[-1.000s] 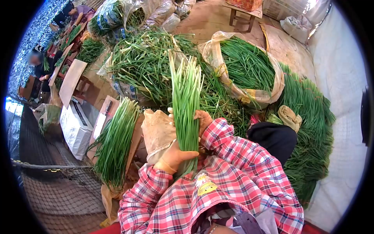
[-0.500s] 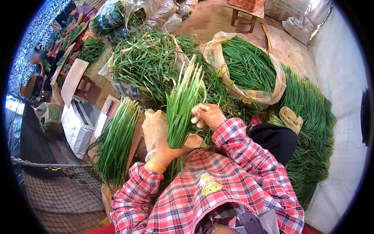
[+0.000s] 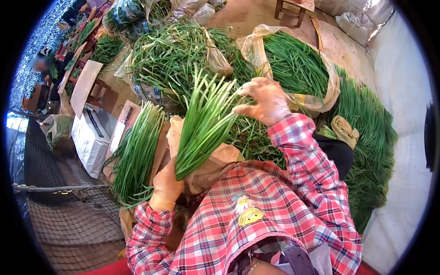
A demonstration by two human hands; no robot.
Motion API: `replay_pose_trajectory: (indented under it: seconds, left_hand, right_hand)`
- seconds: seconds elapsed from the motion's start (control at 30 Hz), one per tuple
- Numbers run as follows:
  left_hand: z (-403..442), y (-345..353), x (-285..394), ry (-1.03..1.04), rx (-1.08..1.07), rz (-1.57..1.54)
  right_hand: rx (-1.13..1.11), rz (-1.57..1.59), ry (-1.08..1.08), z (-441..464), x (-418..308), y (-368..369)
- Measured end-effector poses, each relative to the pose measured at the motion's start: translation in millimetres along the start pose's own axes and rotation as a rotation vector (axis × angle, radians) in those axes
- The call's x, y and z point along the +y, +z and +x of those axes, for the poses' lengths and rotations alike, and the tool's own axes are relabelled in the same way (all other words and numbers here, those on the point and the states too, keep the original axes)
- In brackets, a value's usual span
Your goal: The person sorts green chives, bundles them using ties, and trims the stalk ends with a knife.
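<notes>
My left hand point(image 3: 167, 183) is closed around the lower, leafy part of a bunch of garlic chives point(image 3: 204, 130). The bunch leans right, its pale stem ends fanned out at the top. Beside those ends is my right hand point(image 3: 266, 101), with thumb and fingers apart and nothing seen between them; whether a fingertip touches a stem I cannot tell. A brown cloth or paper sheet point(image 3: 224, 158) covers my lap under the bunch. To the left lies another heap of chives point(image 3: 137, 153) on a board, its pale ends pointing away from me.
A knife point(image 3: 127, 117) lies on a narrow board near a white box point(image 3: 89, 142). Ahead are a loose heap of greens point(image 3: 169, 64) and an open plastic bag of chives point(image 3: 295, 68). Bundled chives point(image 3: 366, 137) line the right side. A co-worker point(image 3: 46, 66) sits at far left.
My left hand has moved left and down, and the bunch now tilts right with its ends more spread. My right hand has risen to the right, and its fingers have opened.
</notes>
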State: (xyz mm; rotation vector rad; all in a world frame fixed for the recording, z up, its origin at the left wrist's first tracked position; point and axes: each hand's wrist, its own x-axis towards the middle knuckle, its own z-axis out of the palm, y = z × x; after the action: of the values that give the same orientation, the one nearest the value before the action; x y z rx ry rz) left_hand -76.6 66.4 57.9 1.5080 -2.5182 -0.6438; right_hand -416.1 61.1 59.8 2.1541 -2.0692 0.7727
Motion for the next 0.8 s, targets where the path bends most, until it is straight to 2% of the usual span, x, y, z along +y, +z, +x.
replay_pose_trajectory:
  seconds: [0.03, 0.07, 0.13, 0.2, 0.23, 0.33, 0.37, 0.4, 0.43, 0.5, 0.53, 0.57, 0.63, 0.67, 0.73, 0.77, 0.8]
  left_hand:
    - [-2, 2, -1, 0.018, 0.02, 0.061]
    - [-3, 4, -2, 0.035, 0.041, 0.12]
    - [-4, 8, -4, 0.039, 0.026, 0.132]
    - [-5, 16, -7, 0.051, 0.033, 0.206]
    - [-4, 16, -3, 0.051, 0.029, 0.206]
    - [1, 13, 6, -0.016, -0.072, 0.231]
    - [4, 12, 5, -0.066, -0.125, 0.217]
    - [6, 11, 5, -0.117, -0.179, 0.201]
    - [8, 8, 8, -0.181, -0.195, 0.191]
    - [9, 10, -3, -0.158, -0.188, 0.147]
    - [9, 11, -7, -0.13, -0.181, 0.106]
    - [10, 9, -5, -0.134, -0.206, 0.12]
    - [11, 8, -4, -0.117, -0.21, 0.122]
    - [10, 8, -4, -0.102, -0.214, 0.128]
    - [8, 11, -6, -0.106, -0.209, 0.132]
    - [7, 11, -6, -0.107, -0.201, 0.142]
    - [7, 12, -7, -0.112, -0.202, 0.143]
  right_hand:
    - [-0.114, -0.176, 0.041, -4, -11, 12]
    - [-0.395, -0.249, 0.104, 0, -21, 14]
    - [-0.58, -0.078, 0.073, -6, -26, 35]
    - [-0.832, 0.452, 0.311, -5, -26, 44]
    - [-0.722, 0.521, 0.323, -11, -31, 52]
    - [-0.798, 0.242, 0.151, -15, -47, 70]
    - [-0.677, 0.226, 0.047, -22, -50, 74]
    - [-0.681, 0.227, 0.046, -27, -52, 74]
    - [-0.511, 0.138, -0.048, -31, -56, 70]
    - [-0.114, 0.056, -0.218, -39, -54, 75]
    - [-0.118, 0.056, -0.218, -47, -48, 90]
    - [-0.146, 0.774, 0.016, -50, -45, 95]
    - [-0.153, 1.615, 0.364, -53, -35, 77]
    - [0.082, 1.815, 1.026, -41, -43, 55]
    - [0.222, 2.516, 0.983, -43, -3, 37]
    - [0.242, 2.567, 0.93, -52, 23, 37]
    - [0.377, 2.564, 1.008, -51, 38, 14]
